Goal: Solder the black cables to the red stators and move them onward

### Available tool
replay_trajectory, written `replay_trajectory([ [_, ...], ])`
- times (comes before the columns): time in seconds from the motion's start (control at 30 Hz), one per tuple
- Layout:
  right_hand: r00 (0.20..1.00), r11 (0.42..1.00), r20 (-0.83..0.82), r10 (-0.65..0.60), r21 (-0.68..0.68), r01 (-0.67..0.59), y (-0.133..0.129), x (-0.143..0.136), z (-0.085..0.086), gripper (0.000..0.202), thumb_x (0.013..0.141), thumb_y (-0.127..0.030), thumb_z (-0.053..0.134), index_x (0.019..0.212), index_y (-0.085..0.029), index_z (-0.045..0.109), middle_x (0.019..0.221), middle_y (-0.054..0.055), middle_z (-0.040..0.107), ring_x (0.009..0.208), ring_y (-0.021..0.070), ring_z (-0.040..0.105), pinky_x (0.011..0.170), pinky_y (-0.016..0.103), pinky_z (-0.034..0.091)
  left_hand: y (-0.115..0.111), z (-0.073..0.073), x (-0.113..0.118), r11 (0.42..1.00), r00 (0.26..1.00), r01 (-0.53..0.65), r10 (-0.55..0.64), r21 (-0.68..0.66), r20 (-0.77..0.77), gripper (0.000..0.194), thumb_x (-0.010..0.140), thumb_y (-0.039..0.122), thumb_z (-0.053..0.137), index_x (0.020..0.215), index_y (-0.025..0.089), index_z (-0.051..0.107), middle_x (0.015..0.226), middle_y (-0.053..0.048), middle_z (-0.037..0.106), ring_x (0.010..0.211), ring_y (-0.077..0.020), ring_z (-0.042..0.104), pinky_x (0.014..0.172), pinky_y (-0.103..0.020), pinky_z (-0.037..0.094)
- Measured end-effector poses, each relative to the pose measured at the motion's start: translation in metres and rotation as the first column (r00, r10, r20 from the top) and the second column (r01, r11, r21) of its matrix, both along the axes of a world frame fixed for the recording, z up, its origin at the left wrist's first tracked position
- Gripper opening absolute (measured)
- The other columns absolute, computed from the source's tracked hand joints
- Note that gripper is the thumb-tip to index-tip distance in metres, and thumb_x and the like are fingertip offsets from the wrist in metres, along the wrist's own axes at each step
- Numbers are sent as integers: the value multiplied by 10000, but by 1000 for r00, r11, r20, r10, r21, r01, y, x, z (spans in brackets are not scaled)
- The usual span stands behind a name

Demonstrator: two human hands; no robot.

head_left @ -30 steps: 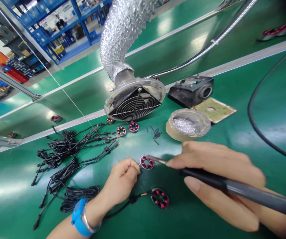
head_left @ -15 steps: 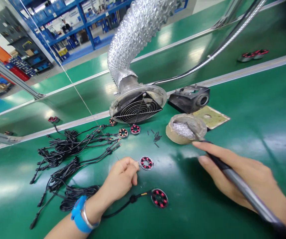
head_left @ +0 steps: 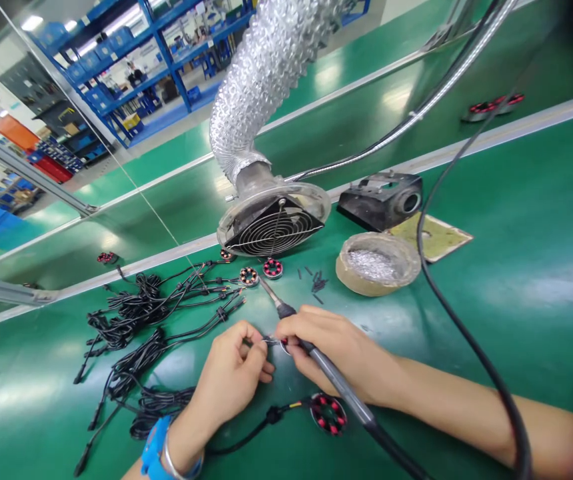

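Note:
My right hand (head_left: 341, 347) is closed round a soldering iron (head_left: 336, 380), whose metal tip points away from me near a copper-wound stator (head_left: 249, 277). Its fingertips also meet a small red-and-black stator (head_left: 284, 345), which they mostly cover. On the near side of it, my left hand (head_left: 236, 367) is closed in a pinch at the thin wire leads (head_left: 269, 340) of that stator. Closer to me lies another red stator (head_left: 328, 414) joined to a black cable (head_left: 246, 437). Beyond my hands stands a round tub (head_left: 379, 267) of silvery metal shavings.
Bundled black cables (head_left: 141, 353) lie at the left. A fume extractor hood (head_left: 274, 223) hangs from a foil duct (head_left: 271, 87) in the middle. Short black tube pieces (head_left: 318, 283), a black iron stand (head_left: 381, 200) and a yellowish sponge (head_left: 436, 237) lie behind. The iron's cord (head_left: 461, 320) loops at right.
My right hand has brought the soldering iron from the tub leftward to the small stator, its fingers now on it. My left hand stays at the leads.

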State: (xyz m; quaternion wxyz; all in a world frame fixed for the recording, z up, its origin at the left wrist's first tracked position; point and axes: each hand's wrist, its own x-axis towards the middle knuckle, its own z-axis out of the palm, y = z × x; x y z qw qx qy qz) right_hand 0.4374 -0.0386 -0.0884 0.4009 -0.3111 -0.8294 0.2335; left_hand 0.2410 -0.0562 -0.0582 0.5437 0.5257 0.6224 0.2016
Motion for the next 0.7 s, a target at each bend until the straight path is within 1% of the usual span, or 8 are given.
replay_trajectory([
  [0.07,1000,1000,3,16,-6,-16,-1,2,-2,270,824,-40,452,1031,-181,553,815,38,617,697,161,515,631,258,447,-2,2,-2,994,995,36,-26,103,-94,171,899,350,538,824,203,492,654,-5,648,591,-154,647,538,-238,495],
  [0.13,1000,1000,11,27,-8,-27,-1,3,-3,288,816,-35,457,1047,-177,555,820,43,611,703,168,508,628,263,443,-4,4,-3,976,987,70,-39,208,-153,177,918,346,523,811,210,487,717,-10,626,606,-147,620,526,-230,451],
  [0.23,999,1000,22,28,-13,-28,0,4,-4,285,825,-34,459,1051,-176,558,806,38,605,702,170,499,624,264,436,-6,6,-4,945,971,133,-65,298,-228,184,942,326,493,799,211,489,769,-5,563,601,-128,545,547,-240,400],
  [0.37,1000,1000,-2,-5,17,5,-1,11,5,251,886,-57,451,1061,-177,584,758,25,583,678,162,493,603,263,420,-8,7,-2,933,950,199,-110,299,-291,189,974,304,430,811,215,466,739,6,522,639,-142,480,597,-254,356],
  [0.47,995,997,-86,-44,55,49,-7,19,16,307,940,-107,459,1228,-160,551,703,-1,556,607,147,477,553,262,392,-8,7,-1,931,948,212,-122,297,-293,178,973,290,431,815,215,464,718,13,511,638,-147,453,604,-259,331],
  [0.53,989,995,-141,-51,81,63,-13,24,21,349,937,-152,483,1282,-155,537,696,-3,540,585,145,471,541,272,386,-9,7,-2,928,946,224,-134,296,-296,176,972,289,430,815,214,460,716,13,511,642,-149,455,604,-260,324],
  [0.6,979,993,-198,-46,96,66,-18,27,23,344,900,-154,493,1233,-152,576,685,1,521,576,147,471,536,285,377,-9,5,-3,924,942,237,-143,300,-304,175,974,292,422,822,213,457,738,6,527,660,-153,471,610,-261,330],
  [0.7,969,999,-249,-8,48,21,-22,28,24,317,838,-123,482,1129,-151,603,639,-9,503,527,142,453,513,292,354,-9,3,-4,919,938,246,-145,308,-316,173,979,295,405,837,212,457,765,-1,544,678,-156,489,618,-262,344],
])
